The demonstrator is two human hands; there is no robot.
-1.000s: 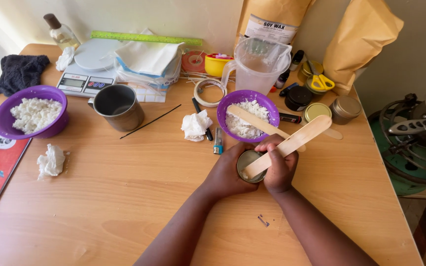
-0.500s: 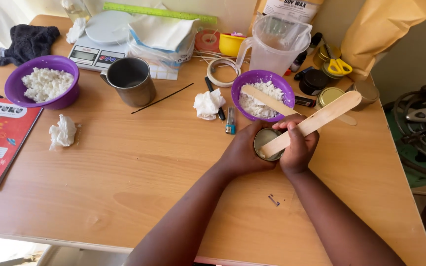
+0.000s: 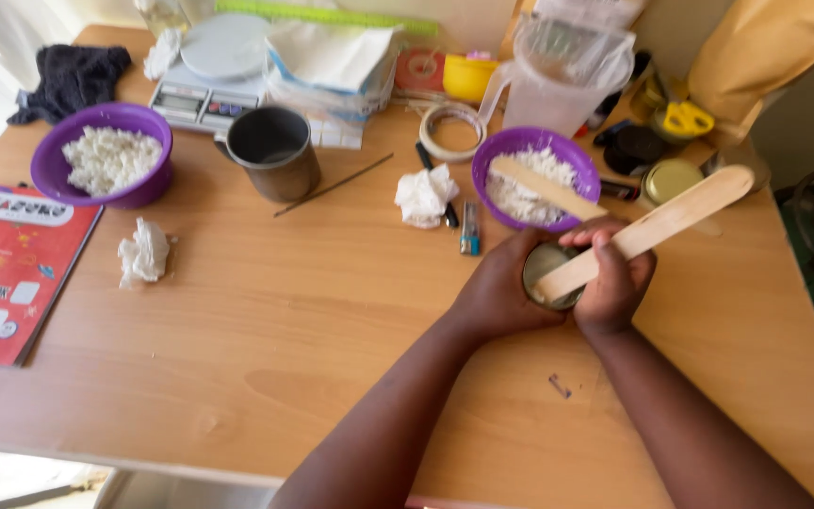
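Hands: you've got both on the job, meeting near the table's point(image 3: 237, 320) right side.
Left hand point(image 3: 506, 292): curled snug round the small tin point(image 3: 548, 275), gripping its side.
Right hand point(image 3: 614, 283): fist closed on a flat wooden stick point(image 3: 657, 226), low end down in the tin.
Tin: sits on the table, just in front of the nearer purple bowl point(image 3: 531, 177).
Bowls: two purple, each with white flakes; far one point(image 3: 105, 155) sits left.
Sticks: two, second point(image 3: 548, 188) lies in the near bowl.
Tissues: two crumpled wads point(image 3: 143, 253), point(image 3: 426, 196).
Mug point(image 3: 275, 151): one, metal.
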